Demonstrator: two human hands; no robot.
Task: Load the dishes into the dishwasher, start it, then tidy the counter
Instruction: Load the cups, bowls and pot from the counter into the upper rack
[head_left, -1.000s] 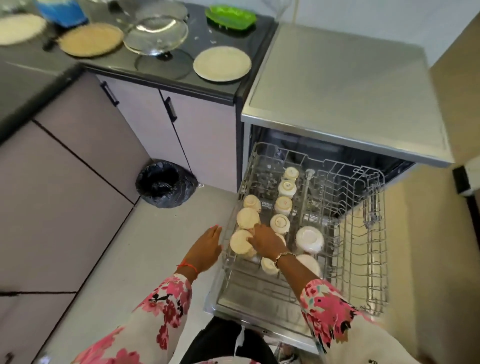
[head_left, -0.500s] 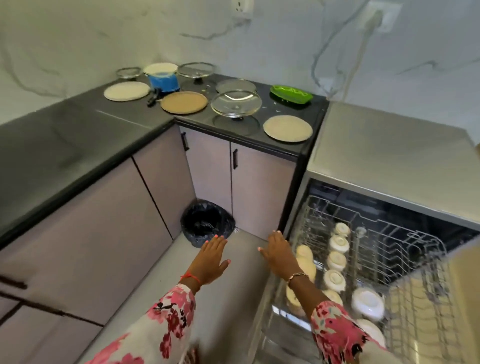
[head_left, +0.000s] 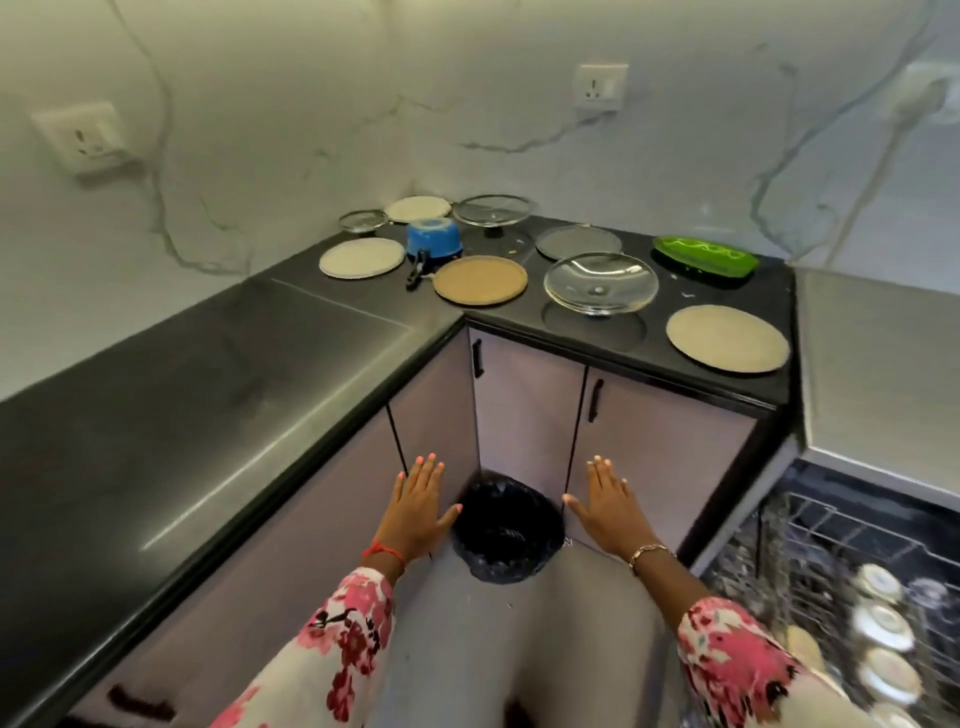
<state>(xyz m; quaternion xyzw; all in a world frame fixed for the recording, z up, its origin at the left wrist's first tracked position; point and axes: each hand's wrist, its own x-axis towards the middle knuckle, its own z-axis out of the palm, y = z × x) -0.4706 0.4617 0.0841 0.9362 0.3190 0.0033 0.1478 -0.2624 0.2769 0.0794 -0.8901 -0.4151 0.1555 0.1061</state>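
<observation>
the person is wearing a white top with loose sleeves, the left sleeve (head_left: 332, 649) and right sleeve (head_left: 737, 670) both showing pink and red flowers with dark stems. a red thread (head_left: 383, 551) is circling the left grip (head_left: 415, 512) wrist; a thin gold-toned bracelet (head_left: 647, 553) is circling the right grip (head_left: 608, 509) wrist. the nails (head_left: 431, 457) are wearing pale pink polish.

Seen from one wide-angle camera worn on the head. Faces forward and down toward the inner corner of the glossy black L-shaped counter (head_left: 260, 389), with the white veined marble wall (head_left: 311, 104) far across the top. Sits close above the left hand (head_left: 418, 506) and right hand (head_left: 605, 512), near and central. Catches the pulled-out grey wire dishwasher rack (head_left: 831, 545) only at the near right edge, blurred.
</observation>
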